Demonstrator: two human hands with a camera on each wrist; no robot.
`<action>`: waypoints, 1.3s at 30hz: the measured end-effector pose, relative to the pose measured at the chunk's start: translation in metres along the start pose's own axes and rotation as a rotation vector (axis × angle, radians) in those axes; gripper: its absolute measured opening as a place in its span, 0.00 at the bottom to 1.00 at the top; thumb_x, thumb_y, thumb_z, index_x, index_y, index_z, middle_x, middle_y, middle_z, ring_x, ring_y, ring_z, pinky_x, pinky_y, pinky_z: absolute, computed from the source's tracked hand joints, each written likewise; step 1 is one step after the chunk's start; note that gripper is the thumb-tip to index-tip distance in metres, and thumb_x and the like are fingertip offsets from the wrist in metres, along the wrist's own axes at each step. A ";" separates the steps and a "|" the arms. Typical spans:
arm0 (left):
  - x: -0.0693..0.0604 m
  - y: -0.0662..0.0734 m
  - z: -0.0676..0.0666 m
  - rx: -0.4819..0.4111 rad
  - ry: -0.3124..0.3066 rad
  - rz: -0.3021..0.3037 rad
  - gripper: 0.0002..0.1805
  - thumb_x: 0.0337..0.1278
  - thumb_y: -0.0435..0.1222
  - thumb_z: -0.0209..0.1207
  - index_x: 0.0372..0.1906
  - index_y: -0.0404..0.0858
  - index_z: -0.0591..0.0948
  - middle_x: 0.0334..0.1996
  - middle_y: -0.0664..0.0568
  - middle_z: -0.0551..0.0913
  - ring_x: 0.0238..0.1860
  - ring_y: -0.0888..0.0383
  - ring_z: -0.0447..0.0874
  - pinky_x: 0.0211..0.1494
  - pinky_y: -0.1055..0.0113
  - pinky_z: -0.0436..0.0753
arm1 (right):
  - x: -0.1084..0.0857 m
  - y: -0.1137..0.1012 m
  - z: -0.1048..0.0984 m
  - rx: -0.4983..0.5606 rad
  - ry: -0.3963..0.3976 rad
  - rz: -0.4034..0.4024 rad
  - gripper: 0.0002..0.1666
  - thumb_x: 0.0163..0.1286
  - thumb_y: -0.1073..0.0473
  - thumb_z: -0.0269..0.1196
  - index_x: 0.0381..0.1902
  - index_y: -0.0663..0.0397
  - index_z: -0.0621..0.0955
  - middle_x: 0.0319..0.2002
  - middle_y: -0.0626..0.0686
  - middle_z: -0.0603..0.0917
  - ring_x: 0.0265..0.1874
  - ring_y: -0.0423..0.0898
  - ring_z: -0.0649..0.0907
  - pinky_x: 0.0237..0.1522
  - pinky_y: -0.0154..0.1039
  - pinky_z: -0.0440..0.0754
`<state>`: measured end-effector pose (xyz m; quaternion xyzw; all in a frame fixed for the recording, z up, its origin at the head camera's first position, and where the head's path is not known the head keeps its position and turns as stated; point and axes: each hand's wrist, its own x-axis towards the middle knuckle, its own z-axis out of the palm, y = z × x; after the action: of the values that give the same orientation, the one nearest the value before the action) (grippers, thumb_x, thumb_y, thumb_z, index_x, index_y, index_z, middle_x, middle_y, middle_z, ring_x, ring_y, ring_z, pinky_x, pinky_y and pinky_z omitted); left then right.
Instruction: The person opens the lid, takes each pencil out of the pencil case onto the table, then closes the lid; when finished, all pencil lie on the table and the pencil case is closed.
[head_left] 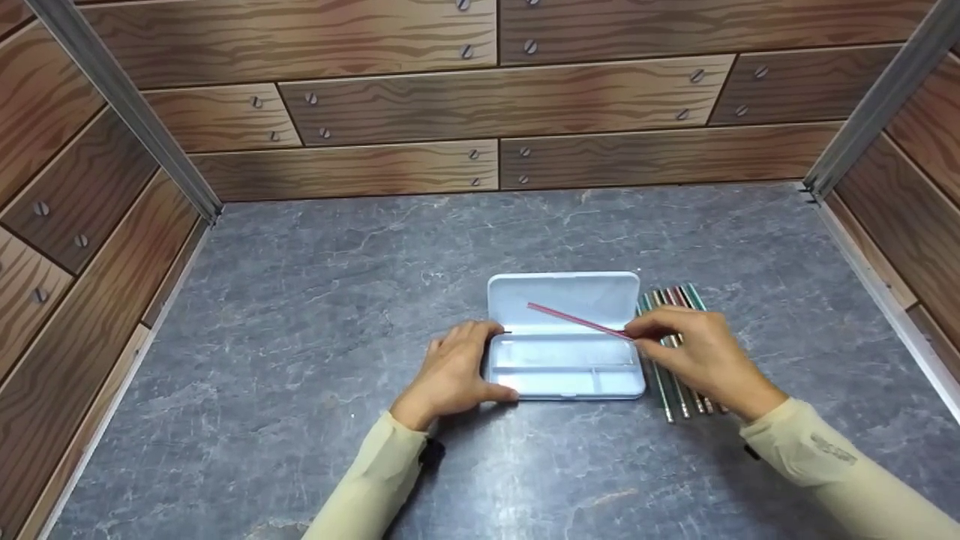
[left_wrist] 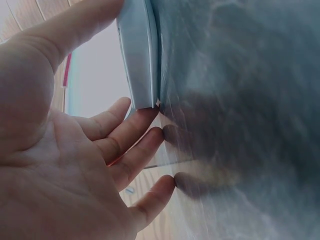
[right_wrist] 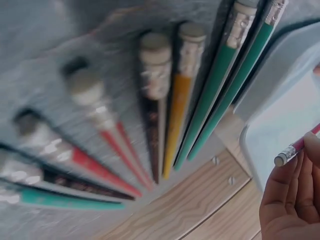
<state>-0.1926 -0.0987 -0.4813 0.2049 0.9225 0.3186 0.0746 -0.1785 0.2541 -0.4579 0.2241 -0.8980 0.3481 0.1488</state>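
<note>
A pale blue pencil case [head_left: 568,398] lies with its lid [head_left: 555,285] swung up at the back. Its tray is divided into compartments, and no pencil shows in them. My left hand [head_left: 454,367] holds the case's left end, thumb at the front edge and fingers near the hinge corner. In the left wrist view, the fingertips [left_wrist: 150,114] touch the end of the case. Between thumb and fingers, my right hand [head_left: 705,356] pinches a red pencil [head_left: 574,319] by its eraser end. The pencil slants over the case, its far end toward the upper left.
To the right of the case, partly beneath my right hand, several pencils lie side by side, among them a green pencil [right_wrist: 210,95] and a yellow pencil [right_wrist: 178,115]. Wood-patterned walls [head_left: 495,97] enclose the grey marbled table [head_left: 315,300] at the back and sides.
</note>
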 end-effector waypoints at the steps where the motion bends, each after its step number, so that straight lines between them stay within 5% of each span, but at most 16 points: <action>1: 0.000 0.000 0.000 0.000 -0.002 -0.001 0.50 0.48 0.49 0.87 0.75 0.41 0.75 0.71 0.43 0.82 0.77 0.41 0.76 0.76 0.39 0.70 | -0.001 0.001 -0.003 -0.006 0.011 0.020 0.18 0.61 0.74 0.79 0.45 0.51 0.95 0.41 0.48 0.96 0.40 0.34 0.90 0.47 0.20 0.82; 11: 0.000 0.000 0.000 0.000 -0.004 -0.007 0.51 0.47 0.49 0.87 0.76 0.41 0.74 0.72 0.43 0.82 0.76 0.42 0.76 0.76 0.39 0.70 | -0.018 0.015 -0.035 0.031 0.075 0.267 0.14 0.65 0.70 0.79 0.49 0.56 0.94 0.46 0.59 0.96 0.40 0.20 0.84 0.46 0.16 0.80; 24: 0.000 0.000 0.001 -0.012 -0.005 -0.001 0.51 0.48 0.49 0.87 0.76 0.41 0.74 0.72 0.42 0.81 0.76 0.42 0.76 0.74 0.39 0.70 | -0.053 0.053 -0.062 -0.087 0.219 0.440 0.16 0.66 0.72 0.77 0.52 0.68 0.91 0.46 0.70 0.94 0.32 0.11 0.78 0.36 0.14 0.78; 33: -0.001 -0.002 0.002 -0.017 -0.003 0.002 0.51 0.46 0.49 0.87 0.76 0.41 0.75 0.71 0.42 0.82 0.75 0.41 0.77 0.75 0.39 0.70 | -0.066 0.066 -0.071 -0.156 0.081 0.648 0.18 0.69 0.65 0.77 0.54 0.67 0.91 0.45 0.67 0.95 0.28 0.19 0.79 0.32 0.22 0.76; 39: 0.000 -0.001 0.001 -0.008 0.000 0.007 0.51 0.46 0.49 0.87 0.75 0.41 0.75 0.71 0.42 0.82 0.75 0.41 0.77 0.75 0.38 0.70 | -0.070 0.069 -0.076 -0.174 -0.017 0.711 0.19 0.70 0.59 0.77 0.55 0.65 0.92 0.45 0.62 0.96 0.33 0.28 0.83 0.34 0.26 0.74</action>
<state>-0.1930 -0.0987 -0.4829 0.2079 0.9204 0.3227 0.0745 -0.1455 0.3729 -0.4717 -0.1128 -0.9472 0.2986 0.0297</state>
